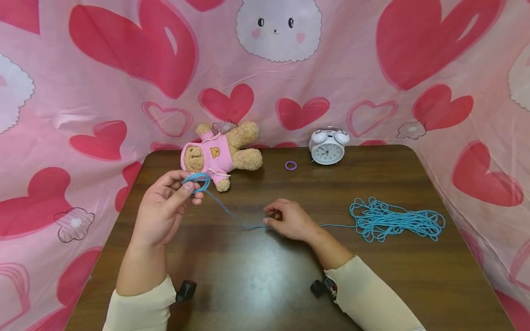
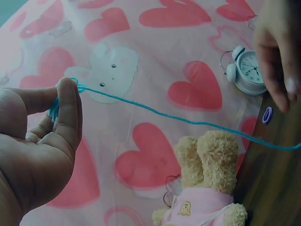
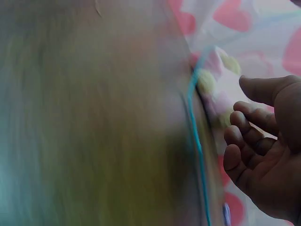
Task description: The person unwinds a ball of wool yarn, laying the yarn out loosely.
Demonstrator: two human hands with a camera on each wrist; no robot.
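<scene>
My left hand (image 1: 163, 209) is raised over the table's left side and pinches a small looped coil of blue cord (image 1: 198, 180) between thumb and fingers. From that coil a single strand (image 2: 188, 121) runs down to the table and on to the right. My right hand (image 1: 291, 220) hovers low near the middle of the table, fingers loosely bent with nothing between them. In the right wrist view the strand passes beside its fingertips (image 3: 232, 157). A loose tangled pile of the same cord (image 1: 393, 220) lies to the right, joined to the strand.
A teddy bear (image 1: 219, 154) in a pink hoodie lies at the back left, close behind my left hand. Farther right are a purple ring (image 1: 291, 165) and a white twin-bell alarm clock (image 1: 328, 149). Pink heart-printed cloth (image 1: 265, 78) hangs around the brown table (image 1: 248, 285).
</scene>
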